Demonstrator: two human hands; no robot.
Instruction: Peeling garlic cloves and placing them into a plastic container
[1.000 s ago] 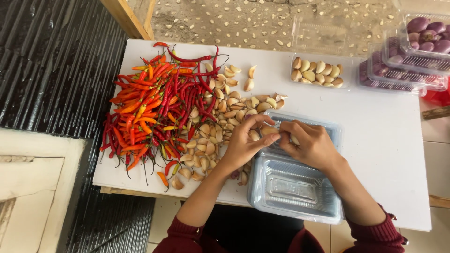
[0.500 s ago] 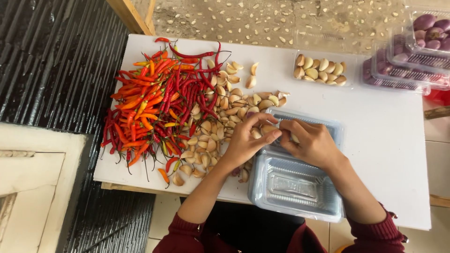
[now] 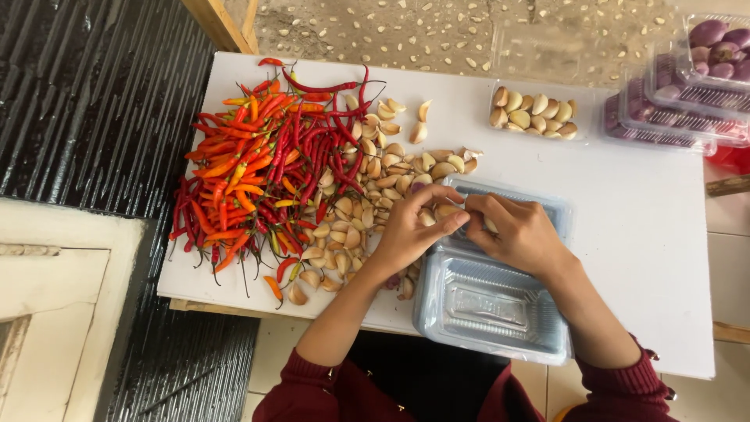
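Head view: both hands, left (image 3: 406, 234) and right (image 3: 519, 234), pinch garlic cloves (image 3: 447, 211) over the clear hinged tray (image 3: 500, 309) at the surface's six o'clock edge; the cloves look light, hard, papery-slick, best nipped by their sides. A filled garlic tray (image 3: 533, 113) sits at one o'clock, lidded shallot packs (image 3: 687, 86) at two, chillies (image 3: 258, 164) at ten.
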